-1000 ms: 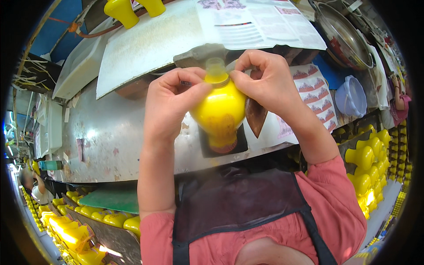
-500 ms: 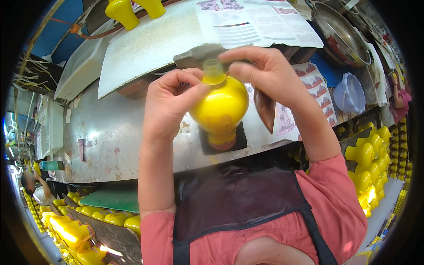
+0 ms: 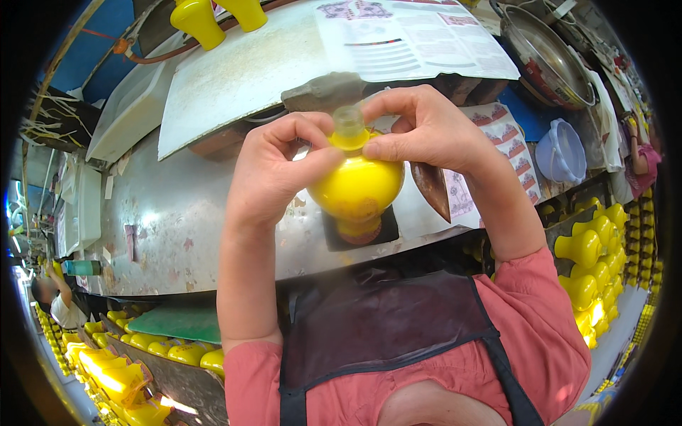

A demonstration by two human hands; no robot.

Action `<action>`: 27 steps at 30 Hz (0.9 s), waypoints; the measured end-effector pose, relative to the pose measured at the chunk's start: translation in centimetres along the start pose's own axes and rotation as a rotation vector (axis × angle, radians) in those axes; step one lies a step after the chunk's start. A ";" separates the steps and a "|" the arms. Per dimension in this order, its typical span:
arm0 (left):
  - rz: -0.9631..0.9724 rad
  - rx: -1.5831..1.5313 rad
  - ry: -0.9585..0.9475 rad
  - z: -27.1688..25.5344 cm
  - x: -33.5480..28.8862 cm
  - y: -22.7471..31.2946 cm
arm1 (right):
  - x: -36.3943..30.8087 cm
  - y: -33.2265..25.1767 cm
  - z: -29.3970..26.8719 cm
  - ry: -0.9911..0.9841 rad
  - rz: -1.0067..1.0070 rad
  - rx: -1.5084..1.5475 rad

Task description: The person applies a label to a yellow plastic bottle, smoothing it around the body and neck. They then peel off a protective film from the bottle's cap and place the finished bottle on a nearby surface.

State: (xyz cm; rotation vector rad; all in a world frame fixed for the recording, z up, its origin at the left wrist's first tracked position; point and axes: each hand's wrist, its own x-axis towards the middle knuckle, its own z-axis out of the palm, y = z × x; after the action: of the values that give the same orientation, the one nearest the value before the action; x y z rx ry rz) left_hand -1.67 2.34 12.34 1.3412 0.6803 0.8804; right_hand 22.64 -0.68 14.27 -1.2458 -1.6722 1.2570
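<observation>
A worn grey metal worktable [image 3: 163, 227] fills the middle of the frame, in a crowded workshop with a blue wall at upper left. At centre, one round yellow glazed bottle [image 3: 357, 186] stands on a small dark square pad [image 3: 359, 234]. The left hand [image 3: 273, 170] grips its shoulder; the right hand [image 3: 426, 131] pinches its pale stopper [image 3: 349, 121]. One printed sheet [image 3: 412, 39] lies at the top, one steel pan [image 3: 543, 60] upper right. Two yellow bottles [image 3: 213, 15] hang at top left; many more crowd the right edge and lower left.

Steel worktop [image 3: 177, 234] (bright glare)
</observation>
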 end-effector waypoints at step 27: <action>-0.107 -0.157 -0.049 -2.0 1.5 -0.8 | -0.2 -0.6 0.4 0.005 0.076 0.029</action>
State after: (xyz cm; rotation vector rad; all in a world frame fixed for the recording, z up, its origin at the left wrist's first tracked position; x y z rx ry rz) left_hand -2.40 4.69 11.38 1.1716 0.6262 0.7956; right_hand 22.19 -0.98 14.71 -1.3047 -1.6109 1.3171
